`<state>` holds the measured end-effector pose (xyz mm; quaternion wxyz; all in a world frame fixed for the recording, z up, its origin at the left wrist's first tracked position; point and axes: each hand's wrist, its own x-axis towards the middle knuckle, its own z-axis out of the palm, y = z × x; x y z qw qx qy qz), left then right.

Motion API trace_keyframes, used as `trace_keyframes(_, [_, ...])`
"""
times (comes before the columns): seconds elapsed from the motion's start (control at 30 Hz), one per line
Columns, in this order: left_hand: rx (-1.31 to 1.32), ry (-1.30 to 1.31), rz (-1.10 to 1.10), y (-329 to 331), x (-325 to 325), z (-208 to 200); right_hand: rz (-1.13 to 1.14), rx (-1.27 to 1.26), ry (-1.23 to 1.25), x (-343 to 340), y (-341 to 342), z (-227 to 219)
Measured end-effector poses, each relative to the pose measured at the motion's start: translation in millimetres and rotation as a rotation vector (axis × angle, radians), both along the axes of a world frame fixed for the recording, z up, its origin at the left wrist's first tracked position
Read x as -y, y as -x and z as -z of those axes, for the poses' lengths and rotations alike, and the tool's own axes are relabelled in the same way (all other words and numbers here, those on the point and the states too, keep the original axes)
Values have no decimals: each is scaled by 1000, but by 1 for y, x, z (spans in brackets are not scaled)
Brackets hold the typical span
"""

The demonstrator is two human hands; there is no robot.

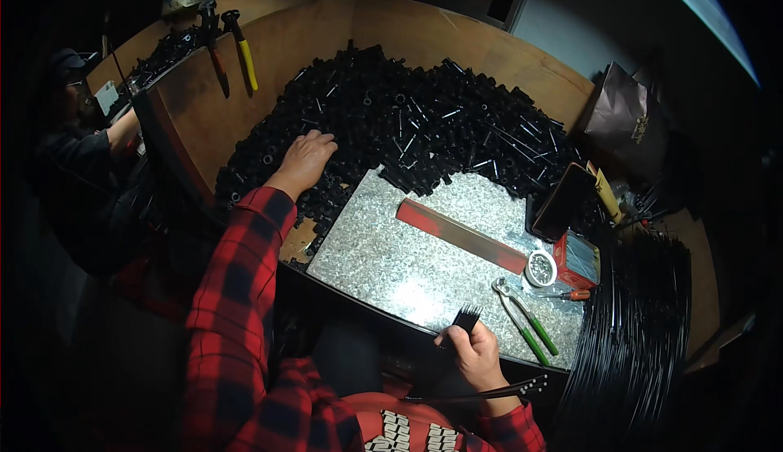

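Black rod bundle (pixel 466 319) | upright in right hand (pixel 475 352), fist closed round it at slab's (pixel 383 260) near edge, ends levelled | left hand (pixel 306 158) spread flat, palm down, on black-parts heap (pixel 408 118), holding nothing | pliers (pixel 522 320) just beside.

One speckled metal plate (pixel 408 264) lies on the bench with one red-edged flat bar (pixel 461 236), one pair of green-handled pliers (pixel 526 321), one small round tin (pixel 540 268) and one red box (pixel 575 260). The black parts in the heap (pixel 408 118) are too many to count. Two tools hang on the wooden wall, one with yellow handles (pixel 242 48) and one with dark handles (pixel 214 48).
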<state>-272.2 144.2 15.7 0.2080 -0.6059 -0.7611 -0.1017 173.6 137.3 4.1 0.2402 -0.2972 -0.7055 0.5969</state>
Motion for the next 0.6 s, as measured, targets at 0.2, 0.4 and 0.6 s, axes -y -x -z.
trace_keyframes(0.2, [315, 100, -5, -27, -5, -3, 4, 24, -11, -1, 1, -2])
trace_keyframes(0.4, [220, 119, 31, -23, -6, 7, -6, 25, -24, 1, 1, -3])
trace_keyframes(0.6, [281, -38, 100, -8, -8, 8, -2, 13, -8, 0, 2, -5])
